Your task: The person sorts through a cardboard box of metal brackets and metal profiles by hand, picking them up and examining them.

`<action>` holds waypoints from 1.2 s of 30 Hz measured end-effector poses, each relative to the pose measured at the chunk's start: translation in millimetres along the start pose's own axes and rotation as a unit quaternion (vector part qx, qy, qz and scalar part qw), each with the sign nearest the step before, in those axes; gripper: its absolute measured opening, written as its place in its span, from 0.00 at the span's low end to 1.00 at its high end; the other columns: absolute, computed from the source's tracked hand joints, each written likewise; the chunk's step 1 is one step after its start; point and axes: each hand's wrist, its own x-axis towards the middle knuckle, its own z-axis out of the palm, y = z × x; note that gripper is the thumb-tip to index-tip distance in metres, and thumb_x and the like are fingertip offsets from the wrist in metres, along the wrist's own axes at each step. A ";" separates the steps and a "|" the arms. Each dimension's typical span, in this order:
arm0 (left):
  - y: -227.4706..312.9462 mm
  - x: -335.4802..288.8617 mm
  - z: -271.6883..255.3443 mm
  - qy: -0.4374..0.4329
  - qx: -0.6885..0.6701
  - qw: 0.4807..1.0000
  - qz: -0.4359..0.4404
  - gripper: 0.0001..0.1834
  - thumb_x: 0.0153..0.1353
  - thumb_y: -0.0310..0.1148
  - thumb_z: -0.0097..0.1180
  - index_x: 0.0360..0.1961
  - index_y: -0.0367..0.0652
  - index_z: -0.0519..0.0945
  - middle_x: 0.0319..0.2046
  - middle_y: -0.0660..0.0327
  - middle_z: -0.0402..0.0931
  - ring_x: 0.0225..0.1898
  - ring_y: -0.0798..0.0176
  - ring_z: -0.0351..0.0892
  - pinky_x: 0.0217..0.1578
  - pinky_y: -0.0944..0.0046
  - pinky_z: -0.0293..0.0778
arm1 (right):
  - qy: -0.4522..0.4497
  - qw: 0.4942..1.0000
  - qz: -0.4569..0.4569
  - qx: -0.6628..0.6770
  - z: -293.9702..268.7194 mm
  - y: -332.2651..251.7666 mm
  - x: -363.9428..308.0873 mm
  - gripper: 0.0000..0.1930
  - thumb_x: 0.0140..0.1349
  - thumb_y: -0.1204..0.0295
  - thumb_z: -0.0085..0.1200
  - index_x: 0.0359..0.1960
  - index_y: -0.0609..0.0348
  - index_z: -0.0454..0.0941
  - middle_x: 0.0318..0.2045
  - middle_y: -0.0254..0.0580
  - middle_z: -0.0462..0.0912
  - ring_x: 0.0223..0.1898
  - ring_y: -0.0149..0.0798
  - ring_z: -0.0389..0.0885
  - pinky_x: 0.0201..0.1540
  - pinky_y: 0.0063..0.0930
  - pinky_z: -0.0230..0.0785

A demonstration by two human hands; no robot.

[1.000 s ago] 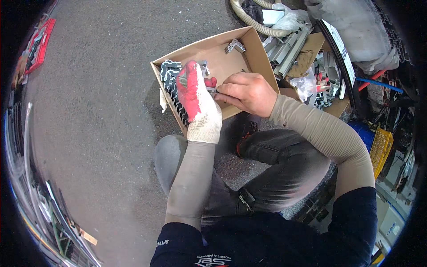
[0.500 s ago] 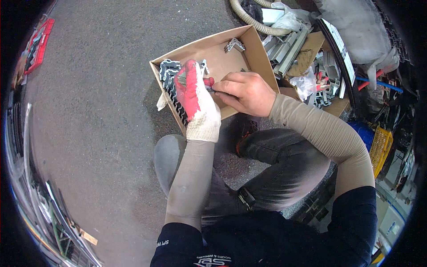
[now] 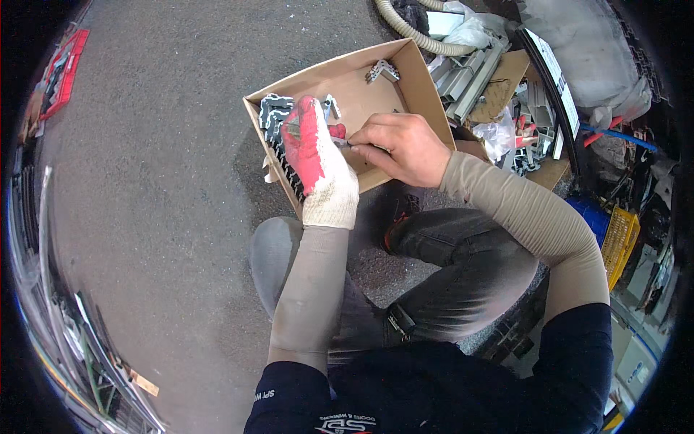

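Note:
Over an open cardboard box (image 3: 428, 79), my left hand (image 3: 322, 163) wears a white knitted glove with a red coated palm. Its fingers are curled closed, and a bit of greyish metal shows among them; the rest is hidden. My bare right hand (image 3: 405, 148) is closed in a pinch beside the gloved fingertips. A thin dark piece (image 3: 352, 145) sticks out of the pinch toward the glove; its kind cannot be made out. Rows of angled metal brackets (image 3: 276, 108) line the box's left side. A few more brackets (image 3: 383, 71) lie in its far corner.
The box stands on grey asphalt (image 3: 159, 181) before my bent legs. At right are aluminium profiles (image 3: 473, 76), plastic bags, a dark-edged panel (image 3: 553, 79) and a yellow crate (image 3: 620, 242). A ribbed hose (image 3: 405, 29) curves behind. Long strips (image 3: 50, 275) and a red case (image 3: 65, 76) lie left.
My right hand has shifted slightly and its fingers have changed position on the thin dark piece, which shows more now. My left hand stays nearly in place.

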 end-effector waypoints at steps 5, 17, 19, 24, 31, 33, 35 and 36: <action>0.3 -1.8 -0.9 -0.029 -0.011 1.000 0.000 0.22 0.64 0.45 0.66 0.51 0.43 0.74 0.35 0.61 0.78 0.30 0.68 0.76 0.32 0.68 0.71 | -0.017 0.999 0.030 0.015 -2.6 -0.6 1.2 0.06 0.59 0.74 0.63 0.37 0.59 0.81 0.30 0.45 0.81 0.33 0.50 0.81 0.36 0.41 0.74; 9.0 -17.2 7.4 -0.042 0.060 0.996 0.048 0.21 0.65 0.38 0.65 0.54 0.43 0.75 0.42 0.63 0.77 0.36 0.70 0.75 0.35 0.67 0.73 | -0.136 0.950 0.236 0.154 -22.6 -5.4 11.5 0.09 0.60 0.69 0.65 0.35 0.61 0.81 0.28 0.43 0.84 0.32 0.35 0.83 0.37 0.31 0.73; 8.3 -14.9 7.8 -0.048 0.083 0.995 0.039 0.21 0.65 0.41 0.65 0.55 0.43 0.75 0.42 0.63 0.77 0.34 0.69 0.75 0.35 0.66 0.73 | -0.124 0.939 0.248 0.203 -20.9 -0.5 8.2 0.09 0.61 0.70 0.65 0.36 0.63 0.81 0.29 0.40 0.84 0.33 0.30 0.82 0.38 0.28 0.74; 6.3 -18.0 6.6 -0.069 0.087 0.993 0.028 0.22 0.65 0.45 0.64 0.53 0.44 0.76 0.41 0.63 0.76 0.31 0.69 0.73 0.33 0.66 0.71 | -0.111 0.869 0.307 0.371 -13.9 8.3 0.8 0.07 0.65 0.74 0.63 0.39 0.67 0.83 0.31 0.36 0.85 0.34 0.26 0.81 0.40 0.24 0.75; 1.2 -16.9 8.1 -0.052 0.050 0.997 -0.018 0.22 0.65 0.47 0.63 0.50 0.43 0.76 0.37 0.63 0.73 0.27 0.69 0.70 0.29 0.67 0.67 | -0.139 0.838 0.325 0.416 -13.6 11.6 0.1 0.09 0.65 0.74 0.63 0.41 0.68 0.83 0.33 0.37 0.85 0.35 0.26 0.81 0.42 0.22 0.76; -1.9 -14.3 4.5 -0.056 0.049 0.997 -0.021 0.22 0.65 0.47 0.62 0.50 0.42 0.76 0.36 0.63 0.73 0.27 0.69 0.70 0.28 0.67 0.67 | -0.146 0.838 0.324 0.415 -11.0 12.1 0.5 0.09 0.65 0.74 0.63 0.41 0.68 0.83 0.33 0.37 0.85 0.35 0.26 0.82 0.43 0.22 0.77; -5.7 -12.7 0.8 -0.060 0.048 0.997 -0.026 0.22 0.66 0.48 0.61 0.51 0.42 0.76 0.36 0.63 0.73 0.26 0.69 0.70 0.28 0.67 0.67 | -0.143 0.825 0.335 0.432 -8.2 11.5 1.4 0.09 0.64 0.74 0.65 0.40 0.68 0.83 0.32 0.37 0.85 0.36 0.27 0.82 0.43 0.22 0.76; -7.4 -12.6 -1.2 -0.058 0.075 0.995 -0.024 0.22 0.67 0.48 0.59 0.51 0.42 0.76 0.37 0.63 0.73 0.27 0.69 0.70 0.28 0.67 0.67 | -0.143 0.825 0.336 0.432 -7.7 10.9 1.4 0.09 0.64 0.74 0.65 0.40 0.68 0.83 0.32 0.37 0.85 0.36 0.27 0.82 0.43 0.22 0.76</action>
